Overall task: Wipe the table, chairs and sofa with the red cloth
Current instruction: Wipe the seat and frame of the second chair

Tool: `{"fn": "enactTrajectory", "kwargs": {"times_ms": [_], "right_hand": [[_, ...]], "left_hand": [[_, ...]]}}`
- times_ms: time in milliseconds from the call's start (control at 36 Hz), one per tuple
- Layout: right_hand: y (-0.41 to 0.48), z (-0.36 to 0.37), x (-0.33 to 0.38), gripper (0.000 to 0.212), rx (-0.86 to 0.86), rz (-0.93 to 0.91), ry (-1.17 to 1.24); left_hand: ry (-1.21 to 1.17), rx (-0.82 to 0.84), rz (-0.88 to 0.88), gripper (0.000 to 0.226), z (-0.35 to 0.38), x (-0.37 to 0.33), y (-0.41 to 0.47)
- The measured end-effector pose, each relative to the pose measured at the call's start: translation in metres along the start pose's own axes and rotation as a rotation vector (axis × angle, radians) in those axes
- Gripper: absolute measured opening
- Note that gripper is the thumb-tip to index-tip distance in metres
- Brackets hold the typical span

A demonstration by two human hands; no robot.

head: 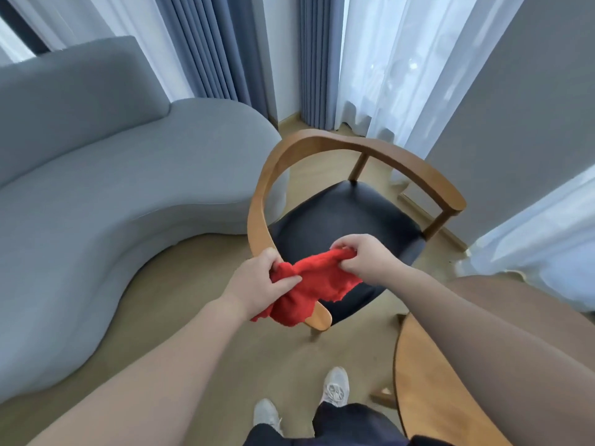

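I hold the red cloth (pixel 314 284) stretched between both hands above the near armrest of a wooden chair (pixel 322 146) with a black seat. My left hand (pixel 260 283) grips the cloth's left end, bunched, with more cloth hanging below it. My right hand (pixel 363 257) pinches the right end over the seat's front edge. The grey curved sofa (pixel 112 188) fills the left side. A round wooden table (pixel 428 381) shows at the lower right, partly hidden by my right forearm.
Blue and sheer white curtains (pixel 386 75) hang behind the chair, next to a grey wall panel at right. Beige floor (pixel 199 278) lies between sofa and chair. My feet in pale shoes (pixel 336 386) stand near the table's edge.
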State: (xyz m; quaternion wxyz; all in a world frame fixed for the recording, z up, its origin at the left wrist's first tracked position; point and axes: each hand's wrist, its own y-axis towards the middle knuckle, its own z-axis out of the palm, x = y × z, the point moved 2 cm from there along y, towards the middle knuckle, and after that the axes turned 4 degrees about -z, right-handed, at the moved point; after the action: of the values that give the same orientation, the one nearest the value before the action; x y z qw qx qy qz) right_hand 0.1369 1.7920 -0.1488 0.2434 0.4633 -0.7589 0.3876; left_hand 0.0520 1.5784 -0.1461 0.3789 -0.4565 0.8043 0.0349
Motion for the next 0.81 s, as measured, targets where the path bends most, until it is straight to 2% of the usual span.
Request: {"fn": "enactTrajectory", "kwargs": {"times_ms": [167,278,361,444,556,611,722,806], "right_hand": [[0.009,0.042,-0.021,0.042,0.057,0.143,-0.153],[0.024,0.067,-0.037,0.054,0.09,0.219,-0.273],[0.032,0.082,-0.051,0.056,0.053,0.239,-0.304],[0.037,0.098,-0.064,0.049,0.003,0.241,-0.299],[0.036,0.122,-0.076,0.04,0.027,0.21,-0.271],[0.03,0.136,-0.078,0.053,0.08,0.195,-0.242],[0.013,0.163,-0.08,0.096,0.199,0.196,-0.268],[0.007,0.183,-0.08,0.113,0.172,0.197,-0.397]], "left_hand": [[0.105,0.181,-0.078,0.037,0.027,0.042,-0.007],[-0.047,0.329,-0.146,0.022,0.05,0.068,-0.006],[-0.099,0.315,-0.193,0.02,0.066,0.083,-0.002],[-0.161,0.278,-0.263,0.02,0.083,0.094,0.005],[-0.265,0.256,-0.327,0.026,0.102,0.098,0.014],[-0.343,0.276,-0.346,0.027,0.108,0.098,0.016],[-0.496,0.305,-0.408,0.031,0.115,0.105,0.018],[-0.52,0.278,-0.45,0.036,0.112,0.115,0.019]]}}
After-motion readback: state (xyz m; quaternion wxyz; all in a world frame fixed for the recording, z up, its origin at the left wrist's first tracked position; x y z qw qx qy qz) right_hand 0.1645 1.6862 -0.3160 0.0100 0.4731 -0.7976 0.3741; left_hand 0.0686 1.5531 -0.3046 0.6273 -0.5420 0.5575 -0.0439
